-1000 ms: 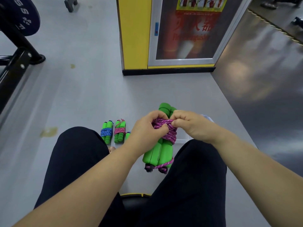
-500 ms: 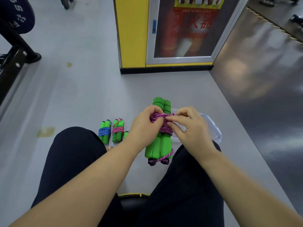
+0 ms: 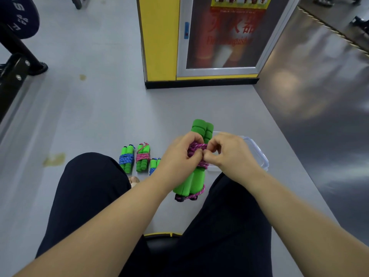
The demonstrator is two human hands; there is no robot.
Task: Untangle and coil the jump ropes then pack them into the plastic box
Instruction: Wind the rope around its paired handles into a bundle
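A jump rope with two green foam handles (image 3: 189, 182) side by side has purple-pink cord (image 3: 196, 148) wound round its middle. My left hand (image 3: 177, 158) grips the handles and the wound cord from the left. My right hand (image 3: 227, 154) pinches the cord at the wrap, fingertips meeting the left thumb. On the floor to the left lie three coiled ropes: one with blue cord (image 3: 126, 159), one with pink cord (image 3: 143, 156), and a third (image 3: 154, 165) partly hidden by my left wrist. The clear plastic box (image 3: 257, 154) sits on the floor behind my right hand.
My two knees in dark trousers frame the bundle, and a black seat with yellow trim (image 3: 161, 239) shows between them. A yellow pillar with a fire extinguisher cabinet (image 3: 217, 37) stands ahead. A black rack with a weight plate (image 3: 18, 19) is at the far left.
My right hand's fingers have curled in from a looser spread to pinch the cord at the wrap. The bundle stays held upright in my left hand.
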